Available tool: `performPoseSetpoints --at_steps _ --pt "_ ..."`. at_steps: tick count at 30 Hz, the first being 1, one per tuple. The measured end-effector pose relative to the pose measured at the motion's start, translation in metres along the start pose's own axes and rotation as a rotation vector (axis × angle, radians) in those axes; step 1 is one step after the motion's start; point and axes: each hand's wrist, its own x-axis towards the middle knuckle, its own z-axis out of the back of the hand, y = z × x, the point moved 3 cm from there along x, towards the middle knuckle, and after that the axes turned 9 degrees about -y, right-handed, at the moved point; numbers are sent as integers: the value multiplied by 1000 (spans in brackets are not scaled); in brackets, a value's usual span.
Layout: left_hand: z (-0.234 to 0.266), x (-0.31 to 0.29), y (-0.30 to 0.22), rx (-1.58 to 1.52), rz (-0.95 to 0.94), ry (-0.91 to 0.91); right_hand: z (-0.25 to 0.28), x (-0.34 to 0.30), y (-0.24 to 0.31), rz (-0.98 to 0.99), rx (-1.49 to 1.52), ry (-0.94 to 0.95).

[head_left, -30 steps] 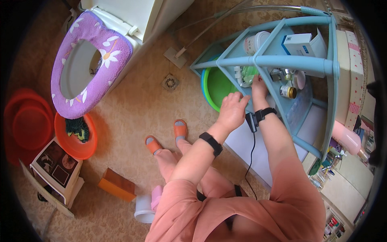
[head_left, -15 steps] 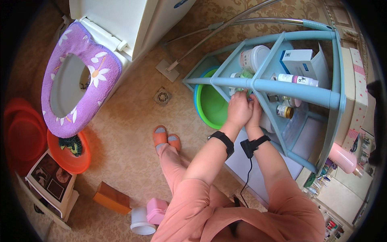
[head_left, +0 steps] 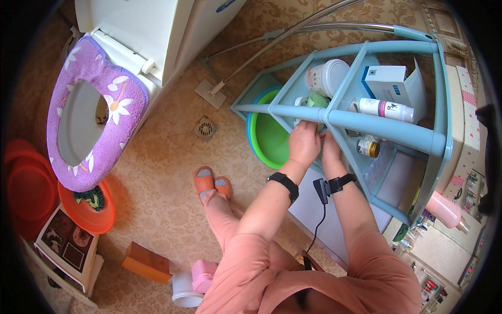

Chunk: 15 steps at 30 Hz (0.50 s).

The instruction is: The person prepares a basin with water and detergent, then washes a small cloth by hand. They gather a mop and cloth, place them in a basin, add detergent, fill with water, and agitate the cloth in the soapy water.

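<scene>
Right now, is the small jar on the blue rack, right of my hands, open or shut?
Shut: the small jar has its gold cap in place on one end.

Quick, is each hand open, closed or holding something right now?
Left hand: reaching at the blue shelf, grip can't be told.
Right hand: fingers partly hidden, can't tell either.

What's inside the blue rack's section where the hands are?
A white tub and something pale green show there. The blue post hides part of it; what lies behind the left hand and right hand cannot be seen.
</scene>
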Motion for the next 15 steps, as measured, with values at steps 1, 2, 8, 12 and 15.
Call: performPoseSetpoints --at_steps 1,2,8,12,15 --pt "1 0 1 -7 -36 34 0 2 1 6 8 -9" --pt "2 0 4 -14 -70 74 -1 3 2 15 20 -20" --pt "13 -2 13 -6 -301 176 -2 11 -1 35 78 -64" --pt "13 -2 12 -36 -443 235 -1 13 -6 38 115 -84" --pt "12 -4 17 60 -391 406 2 12 -7 37 141 -86"
